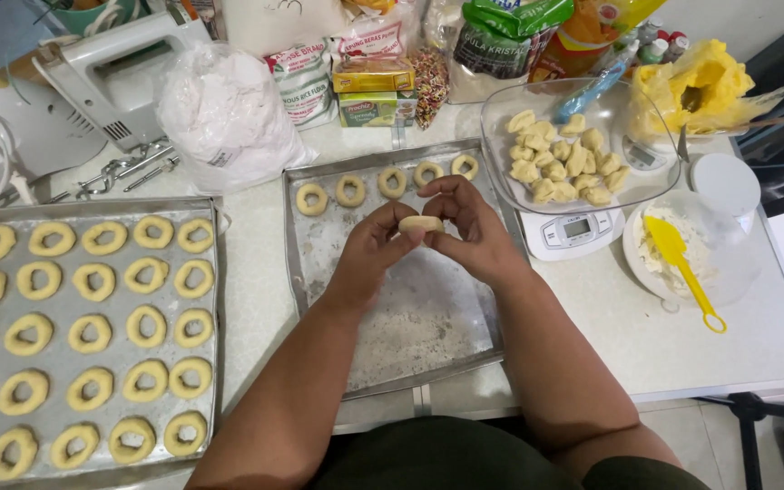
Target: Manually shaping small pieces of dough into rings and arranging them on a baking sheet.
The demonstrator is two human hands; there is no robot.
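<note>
- Head view: a small piece of pale dough (420,223) sits between the fingertips of both hands, held above the middle baking tray (428,318).
- The left hand (369,254) pinches the dough's left end; the right hand (474,231) curls over its top and right end. Both hands grip the same piece.
- Both forearms rise from the lower edge of the view and meet over the tray, wrists bent inward.
- The middle baking tray is dusted with flour and carries five dough rings (351,191) in a row along its far edge.
- To the left, a second tray (93,210) is filled with rows of dough rings.
- To the right, a clear glass bowl (510,154) holding dough chunks (563,163) rests on a white kitchen scale (573,231).
- Farther right, a yellow spatula (682,268) lies in a white dish (637,263) beside a clear lidded container (726,209).
- Behind the trays stand a white hand mixer (111,77), a bag of white flour (224,113) and assorted packets.
- Everything rests on a pale countertop (256,299).
</note>
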